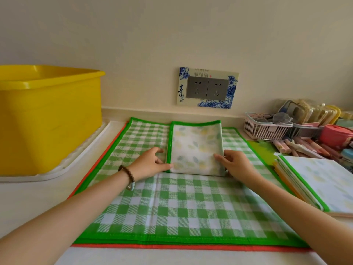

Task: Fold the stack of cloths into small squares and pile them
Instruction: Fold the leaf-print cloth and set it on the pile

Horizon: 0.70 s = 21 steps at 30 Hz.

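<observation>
A pale smooth table [28,203] runs along a cream wall. At its left a big yellow plastic tub [47,121] stands on a ribbed white tray [76,161]. Spread flat in the middle lies a stack of green-and-white checked cloths [181,207] with bright green borders. An orange border shows from under the stack along its near and left sides.

On the right, overlapping the stack's right edge, is a pile of folded cloths [324,180], the top one pale leaf print with a green hem.

A folded leaf-print cloth square [194,148], green hem along its far and left sides, rests on the far middle of the stack.

Behind the pile a white slatted plastic basket [265,129] sits among pens and small containers.

The right hand [235,165] grips the square's right edge, thumb on top and fingers [226,155] curled under it. The left hand [150,165] has its thumb tip on the square's near left corner. Its fingers are curled beside the left hem, and whether they grip it cannot be told. A brown bead bracelet [127,173] circles the left wrist.
</observation>
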Available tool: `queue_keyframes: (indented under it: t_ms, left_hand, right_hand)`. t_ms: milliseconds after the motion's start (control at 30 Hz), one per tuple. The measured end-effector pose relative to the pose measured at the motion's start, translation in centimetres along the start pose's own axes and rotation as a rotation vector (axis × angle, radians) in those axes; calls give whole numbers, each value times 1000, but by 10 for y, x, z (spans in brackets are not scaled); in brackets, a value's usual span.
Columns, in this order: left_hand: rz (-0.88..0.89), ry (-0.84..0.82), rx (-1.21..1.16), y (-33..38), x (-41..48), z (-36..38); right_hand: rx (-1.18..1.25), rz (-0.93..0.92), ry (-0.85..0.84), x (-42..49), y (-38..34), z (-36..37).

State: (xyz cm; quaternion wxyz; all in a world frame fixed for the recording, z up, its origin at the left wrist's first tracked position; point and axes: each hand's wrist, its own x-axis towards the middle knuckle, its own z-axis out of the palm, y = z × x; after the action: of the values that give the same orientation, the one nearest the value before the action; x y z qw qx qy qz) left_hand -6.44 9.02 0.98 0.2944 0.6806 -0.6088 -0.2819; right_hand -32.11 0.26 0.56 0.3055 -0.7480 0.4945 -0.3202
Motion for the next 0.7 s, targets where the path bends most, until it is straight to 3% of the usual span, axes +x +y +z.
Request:
queue_keyframes:
  t_ms: [300, 433, 533, 700]
  left_hand:
    - [-104, -28, 173, 15, 8, 3]
    - [138, 80, 465, 21, 8, 12]
    - [253, 3, 575, 24, 11, 22]
    - [174, -128, 662, 15, 21, 36]
  right_hand:
    - [-313, 53, 137, 12, 0, 10]
    - [-404, -72, 218, 5, -7, 17]
    - [-420, -201, 135, 4, -17, 30]
    - [-583, -249, -143, -1, -29, 53]
